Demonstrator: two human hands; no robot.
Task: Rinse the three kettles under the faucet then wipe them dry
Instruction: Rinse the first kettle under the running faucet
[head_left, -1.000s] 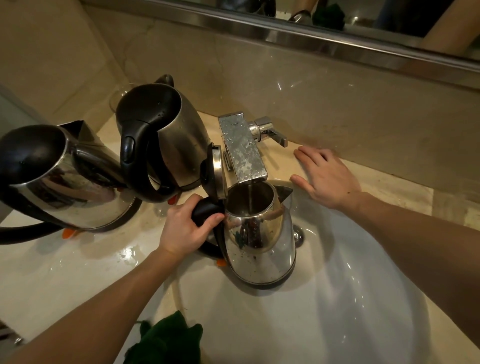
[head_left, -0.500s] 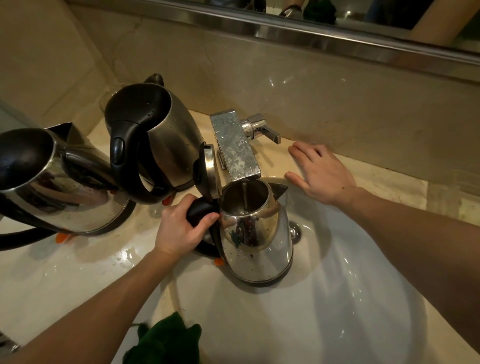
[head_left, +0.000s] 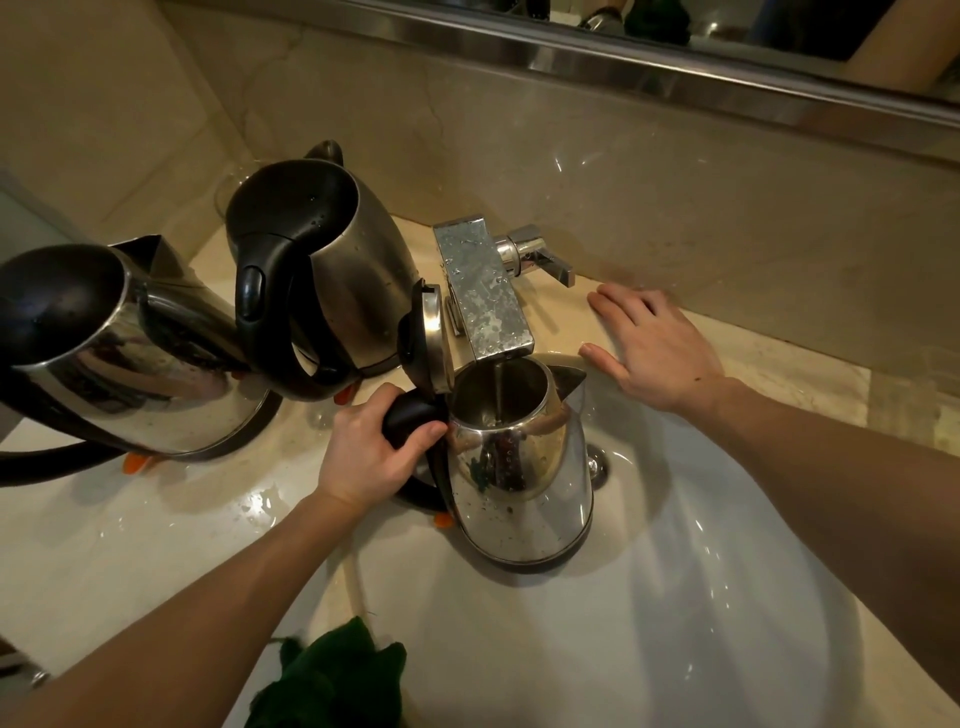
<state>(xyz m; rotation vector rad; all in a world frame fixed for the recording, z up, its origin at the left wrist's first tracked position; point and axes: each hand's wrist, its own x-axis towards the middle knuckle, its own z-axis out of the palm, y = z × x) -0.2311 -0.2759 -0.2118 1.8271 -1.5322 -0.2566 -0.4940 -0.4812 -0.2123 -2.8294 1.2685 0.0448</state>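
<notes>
Head view. Centre of the frame: open kettle (head_left: 519, 467), upright in the sink (head_left: 701, 623), mouth straight below the faucet (head_left: 483, 296). Thin stream (head_left: 498, 395) falling from the faucet into that mouth. Lid (head_left: 428, 338) flipped up on the left side, near upright, just beside the faucet. Droplets on the steel body. Resting on the basin slope or hanging just above it: hard to tell from this angle.

Left of centre: left hand (head_left: 363, 457), fingers and thumb curled tight round the black handle (head_left: 410, 421) of the open kettle, thumb on top, close to the hinge.

Right of centre: right hand (head_left: 654, 348), flat on the ledge behind the sink, fingers straight and slightly spread, holding nothing, just right of the faucet and below its lever (head_left: 545, 260).

Upper left: middle kettle (head_left: 337, 270), lid closed, black handle toward the camera, standing on the counter (head_left: 130, 545) just left of the faucet. Far left: left kettle (head_left: 119, 353), also closed, right beside the middle kettle. Wet patches on the counter in front of both.

Bottom centre: cloth (head_left: 332, 680), green, bunched at the near rim of the sink. Drain (head_left: 597, 465) just right of the open kettle. Top edge: mirror frame (head_left: 623, 62).
</notes>
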